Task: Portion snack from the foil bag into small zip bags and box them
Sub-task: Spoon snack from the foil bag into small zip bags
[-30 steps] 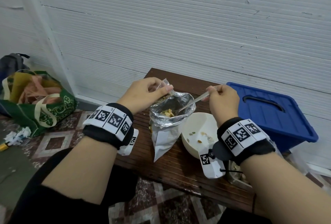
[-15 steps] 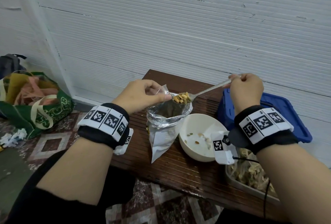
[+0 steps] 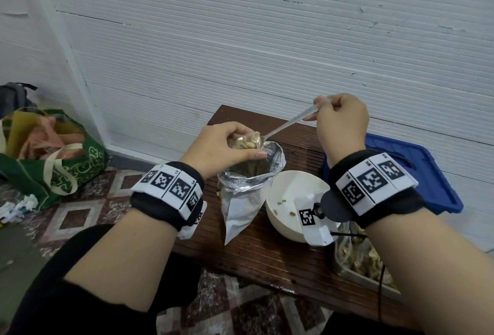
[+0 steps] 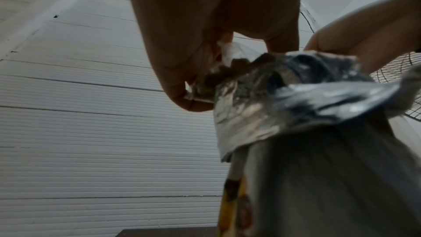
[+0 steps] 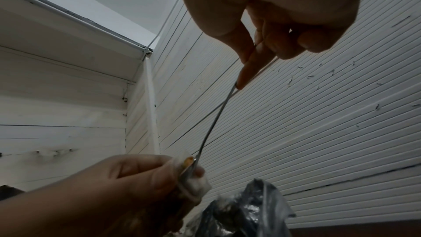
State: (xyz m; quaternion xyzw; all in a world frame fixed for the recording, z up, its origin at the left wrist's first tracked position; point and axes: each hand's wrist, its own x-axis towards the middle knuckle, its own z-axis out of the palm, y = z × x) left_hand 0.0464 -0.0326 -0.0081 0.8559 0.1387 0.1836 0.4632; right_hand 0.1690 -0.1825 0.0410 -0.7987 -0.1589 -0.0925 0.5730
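An open silver foil bag [image 3: 242, 195] stands on the dark wooden table [image 3: 267, 254], its crumpled rim [image 4: 296, 86] close to the left wrist camera. My left hand [image 3: 222, 147] pinches a small clear zip bag [image 3: 247, 143] with snack pieces in it just above the foil bag's mouth. My right hand [image 3: 339, 120] grips the handle of a metal spoon [image 3: 288, 126]. The spoon's bowl end sits tipped in the zip bag's opening [image 5: 191, 165]. The foil bag [image 5: 241, 210] shows below the hands in the right wrist view.
A white bowl [image 3: 291, 206] with a few snack pieces stands right of the foil bag. A blue lidded box [image 3: 417, 174] sits at the right by the wall. A metal tray [image 3: 358, 257] of filled bags lies under my right forearm. A green tote bag [image 3: 50, 155] rests on the floor, left.
The spoon came out of the foil bag loaded with snack, then moved left into the zip bag's mouth. My right hand rose and my left hand lifted the zip bag slightly.
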